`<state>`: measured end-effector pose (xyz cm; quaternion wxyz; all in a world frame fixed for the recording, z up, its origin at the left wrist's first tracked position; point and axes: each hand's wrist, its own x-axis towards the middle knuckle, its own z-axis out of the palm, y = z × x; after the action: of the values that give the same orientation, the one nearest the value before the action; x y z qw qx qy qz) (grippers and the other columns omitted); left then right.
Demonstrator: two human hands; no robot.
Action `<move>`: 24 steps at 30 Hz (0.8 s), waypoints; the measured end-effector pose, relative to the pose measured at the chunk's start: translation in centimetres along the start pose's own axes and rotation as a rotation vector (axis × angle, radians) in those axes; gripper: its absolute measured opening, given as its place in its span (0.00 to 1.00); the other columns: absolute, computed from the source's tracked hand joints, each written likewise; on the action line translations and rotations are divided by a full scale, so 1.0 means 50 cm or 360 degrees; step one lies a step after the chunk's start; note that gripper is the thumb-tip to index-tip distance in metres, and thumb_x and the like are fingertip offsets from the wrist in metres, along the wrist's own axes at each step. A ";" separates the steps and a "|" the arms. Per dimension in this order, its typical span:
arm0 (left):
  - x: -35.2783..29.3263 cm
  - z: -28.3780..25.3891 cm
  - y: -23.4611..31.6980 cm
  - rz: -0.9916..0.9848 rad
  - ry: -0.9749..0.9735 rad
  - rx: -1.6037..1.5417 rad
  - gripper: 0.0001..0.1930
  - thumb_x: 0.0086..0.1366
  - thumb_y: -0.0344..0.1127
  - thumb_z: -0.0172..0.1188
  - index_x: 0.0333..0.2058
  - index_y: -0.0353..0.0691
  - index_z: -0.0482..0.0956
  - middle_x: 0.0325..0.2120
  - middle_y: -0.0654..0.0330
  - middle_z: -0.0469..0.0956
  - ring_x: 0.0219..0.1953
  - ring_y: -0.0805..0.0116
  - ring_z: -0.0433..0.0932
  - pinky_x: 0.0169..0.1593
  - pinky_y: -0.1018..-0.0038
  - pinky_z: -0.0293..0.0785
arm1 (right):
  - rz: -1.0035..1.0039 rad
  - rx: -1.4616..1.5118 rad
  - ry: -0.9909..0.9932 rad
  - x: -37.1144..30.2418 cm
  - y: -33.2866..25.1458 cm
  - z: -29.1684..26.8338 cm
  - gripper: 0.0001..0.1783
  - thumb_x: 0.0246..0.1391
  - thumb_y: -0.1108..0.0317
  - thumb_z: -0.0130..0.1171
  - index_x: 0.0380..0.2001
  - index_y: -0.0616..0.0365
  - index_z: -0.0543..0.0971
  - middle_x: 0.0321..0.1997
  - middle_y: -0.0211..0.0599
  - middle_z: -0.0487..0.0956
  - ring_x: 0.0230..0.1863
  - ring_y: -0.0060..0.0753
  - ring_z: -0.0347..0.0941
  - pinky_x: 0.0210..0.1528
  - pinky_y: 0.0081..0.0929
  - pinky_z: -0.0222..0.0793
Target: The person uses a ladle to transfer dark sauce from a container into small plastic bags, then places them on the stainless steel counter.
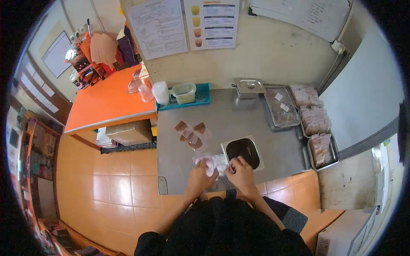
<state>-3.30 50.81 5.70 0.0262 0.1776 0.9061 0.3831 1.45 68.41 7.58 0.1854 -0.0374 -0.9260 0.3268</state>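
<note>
At the front of the steel table, my left hand [200, 176] is closed on a small clear plastic bag [209, 164] with a whitish, pinkish look. My right hand [241, 173] is beside it, fingers pinched together at the near left corner of a square metal pan [261, 167]. What those fingers hold is too small to make out. More clear plastic [221, 161] lies between the hands. Inside the pan is a dark brown content [244, 150]. Beyond my left hand lie several small clear bags with brown filling [199, 128].
Along the wall, a teal tray [203, 94] bears a plastic tub [184, 93] and a white container [161, 92]. A lidded steel pan [250, 87] stands at the back. To the right are a covered tray [282, 109] and metal trays of packed sachets [321, 150]. An orange counter [106, 102] adjoins at left.
</note>
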 end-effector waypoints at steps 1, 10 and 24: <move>0.001 -0.001 0.004 0.0000 -0.0002 0.0005 0.21 0.54 0.36 0.62 0.48 0.38 0.74 0.32 0.47 0.80 0.34 0.47 0.80 0.37 0.64 0.76 | 0.0016 0.0109 -0.0007 0.004 -0.003 -0.004 0.07 0.46 0.69 0.62 0.27 0.60 0.77 0.23 0.43 0.72 0.26 0.51 0.74 0.29 0.40 0.71; 0.002 -0.023 0.018 0.0171 -0.0387 -0.0573 0.39 0.50 0.43 0.71 0.58 0.37 0.65 0.46 0.47 0.74 0.47 0.51 0.76 0.48 0.61 0.74 | 0.0023 0.0309 0.0018 0.000 -0.016 -0.036 0.03 0.50 0.74 0.59 0.31 0.58 0.77 0.30 0.45 0.78 0.31 0.52 0.77 0.32 0.41 0.73; -0.026 0.034 0.002 0.0075 -0.0048 -0.0486 0.28 0.50 0.34 0.71 0.52 0.43 0.76 0.37 0.57 0.80 0.21 0.71 0.76 0.26 0.73 0.72 | 0.0778 -0.0447 -0.0186 -0.077 0.036 0.029 0.18 0.54 0.63 0.61 0.43 0.59 0.69 0.23 0.51 0.77 0.27 0.57 0.78 0.31 0.47 0.71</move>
<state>-1.73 51.59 4.44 0.0575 0.1985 0.8325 0.5141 4.38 68.21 4.21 0.0405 -0.2659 -0.9348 0.2321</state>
